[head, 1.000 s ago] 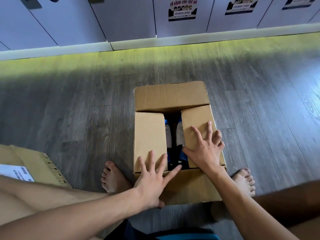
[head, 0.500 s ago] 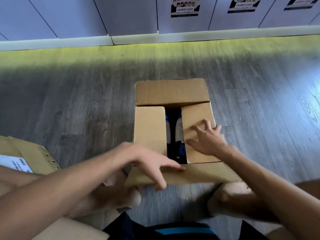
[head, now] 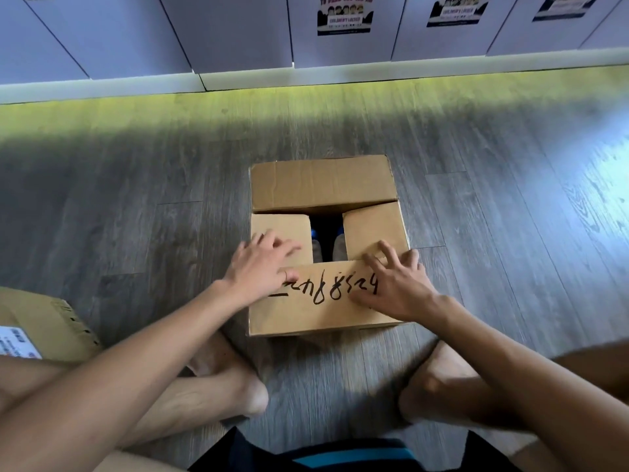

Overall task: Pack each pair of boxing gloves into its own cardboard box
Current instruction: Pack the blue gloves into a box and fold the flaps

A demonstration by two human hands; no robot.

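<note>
A cardboard box (head: 323,247) is sitting on a grey wood floor (head: 136,199), between a kneeling person's bare feet and a far wall of lockers (head: 221,28). The left hand (head: 260,270) and right hand (head: 394,284), both spread flat and grasping nothing, are pressing the near flap (head: 323,308), which is bearing handwriting, down over the two side flaps. With nothing taping them, the flaps are likely to spring back up once the hands are lifting. The boxing gloves (head: 328,245) are lying inside, showing only as blue and grey slivers through the remaining gap. A second box (head: 44,321) is being cut off at the near left edge.
</note>
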